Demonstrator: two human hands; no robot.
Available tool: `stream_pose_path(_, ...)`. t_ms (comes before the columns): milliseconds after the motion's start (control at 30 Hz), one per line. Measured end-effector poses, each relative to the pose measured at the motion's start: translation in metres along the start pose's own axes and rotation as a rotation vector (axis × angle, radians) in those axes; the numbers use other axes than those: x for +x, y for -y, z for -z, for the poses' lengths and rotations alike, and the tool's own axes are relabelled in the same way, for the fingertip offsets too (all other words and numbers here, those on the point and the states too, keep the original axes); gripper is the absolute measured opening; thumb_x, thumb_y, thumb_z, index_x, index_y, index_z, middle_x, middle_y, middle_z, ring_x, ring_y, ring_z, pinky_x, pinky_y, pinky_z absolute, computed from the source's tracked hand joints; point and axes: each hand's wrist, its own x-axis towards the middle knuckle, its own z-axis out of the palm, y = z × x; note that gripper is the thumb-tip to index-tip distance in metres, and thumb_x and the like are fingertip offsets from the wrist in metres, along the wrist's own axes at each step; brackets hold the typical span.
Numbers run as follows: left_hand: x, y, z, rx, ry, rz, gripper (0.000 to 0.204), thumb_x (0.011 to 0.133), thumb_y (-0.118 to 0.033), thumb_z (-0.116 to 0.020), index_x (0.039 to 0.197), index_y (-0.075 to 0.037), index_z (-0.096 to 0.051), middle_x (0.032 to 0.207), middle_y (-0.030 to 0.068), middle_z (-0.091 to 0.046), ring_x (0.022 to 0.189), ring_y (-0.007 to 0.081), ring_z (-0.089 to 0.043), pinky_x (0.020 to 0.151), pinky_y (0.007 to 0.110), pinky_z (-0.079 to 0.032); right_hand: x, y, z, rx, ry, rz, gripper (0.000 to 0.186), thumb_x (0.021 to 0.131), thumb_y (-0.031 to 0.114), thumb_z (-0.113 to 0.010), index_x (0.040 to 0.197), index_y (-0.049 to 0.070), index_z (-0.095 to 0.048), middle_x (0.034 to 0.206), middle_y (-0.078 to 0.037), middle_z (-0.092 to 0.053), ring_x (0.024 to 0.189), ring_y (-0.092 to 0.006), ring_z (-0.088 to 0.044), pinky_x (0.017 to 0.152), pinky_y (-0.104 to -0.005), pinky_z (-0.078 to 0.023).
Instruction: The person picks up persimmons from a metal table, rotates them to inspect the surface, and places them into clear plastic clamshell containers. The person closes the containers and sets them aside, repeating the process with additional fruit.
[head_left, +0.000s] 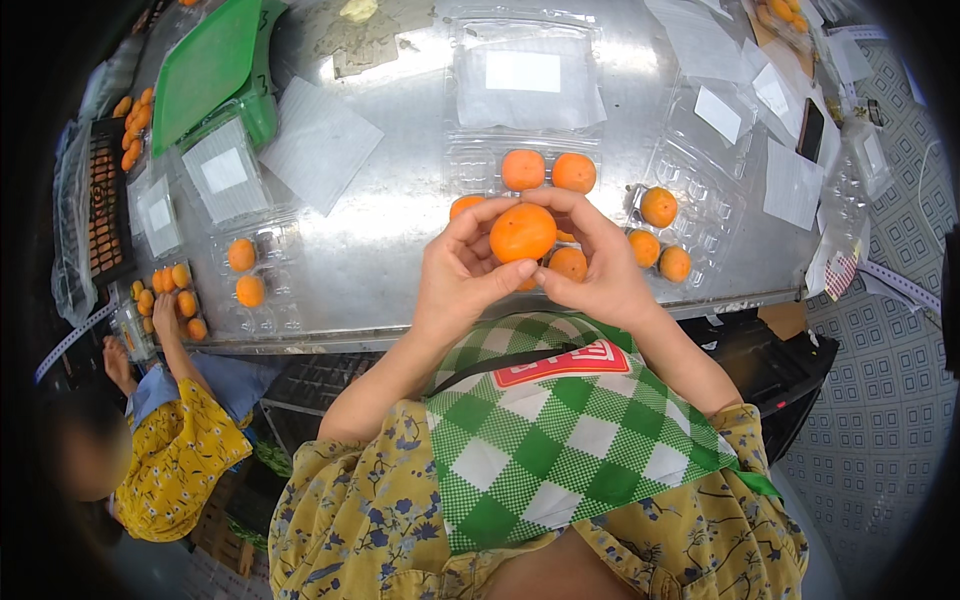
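Over the table's front edge, my left hand (pixel 463 265) and my right hand (pixel 596 250) hold one smooth orange persimmon (pixel 523 233) between them. Fingers and thumbs of both hands curl round its sides. Just beyond and below the hands is a clear plastic clamshell (pixel 453 160) with several persimmons (pixel 574 173) in its cups; my hands partly hide it. The clamshell's raised lid carries a white sheet (pixel 530 88) with a blank-looking label.
Right of my hands, a second clear clamshell (pixel 712 205) holds 3 persimmons (pixel 658 207). Another at left (pixel 284 262) holds two. A green crate (pixel 205 75), white liner sheets (pixel 322 143) and a phone (pixel 811 128) lie on the metal table (pixel 395 235). A co-worker's hand (pixel 167 318) touches fruit at far left.
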Motion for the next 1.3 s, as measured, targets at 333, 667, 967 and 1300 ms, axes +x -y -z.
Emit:
stream_pose_path(333, 0.001, 0.003, -0.001, -0.05, -0.003, -0.021, 0.048, 0.081, -0.003, -0.065, 0.125, 0.003, -0.047, 0.118, 0.0113, -0.055, 0.11, 0.0174, -0.056, 0.093, 0.032, -0.047, 0.0, -0.001, -0.004, -0.049, -0.047, 0.017, 0.057, 0.068, 0.004, -0.069, 0.122, 0.002, -0.05, 0.115, -0.011, -0.056, 0.108, -0.0235, -0.057, 0.095, -0.0356, -0.045)
stream_pose_path(667, 0.0, 0.002, 0.001, -0.034, -0.029, 0.006, 0.046, 0.08, -0.001, -0.065, 0.123, 0.001, -0.049, 0.117, 0.0109, -0.056, 0.109, 0.0172, -0.056, 0.092, 0.032, -0.048, 0.0, 0.0, -0.006, -0.101, -0.032, 0.027, 0.057, 0.068, 0.005, -0.07, 0.122, 0.003, -0.051, 0.113, -0.011, -0.058, 0.108, -0.0231, -0.056, 0.095, -0.0344, -0.044)
stream_pose_path(967, -0.009, 0.022, 0.038, -0.299, -0.022, 0.238, 0.055, 0.082, -0.024, -0.057, 0.129, 0.002, -0.045, 0.107, 0.0133, -0.059, 0.098, 0.0206, -0.061, 0.087, 0.035, -0.052, 0.044, -0.044, 0.028, -0.869, -0.115, 0.113, 0.05, 0.066, 0.014, -0.073, 0.112, 0.005, -0.056, 0.107, -0.011, -0.057, 0.101, -0.029, -0.053, 0.087, -0.04, -0.044)
stream_pose_path(1300, -0.01, 0.027, 0.041, -0.309, -0.035, 0.285, 0.045, 0.086, -0.027, -0.054, 0.121, 0.001, -0.048, 0.103, 0.0137, -0.059, 0.098, 0.0221, -0.061, 0.084, 0.039, -0.054, 0.084, -0.064, 0.014, -1.266, 0.193, 0.097, 0.039, 0.063, 0.012, -0.072, 0.098, 0.008, -0.056, 0.096, -0.006, -0.052, 0.094, -0.0234, -0.052, 0.081, -0.0383, -0.041)
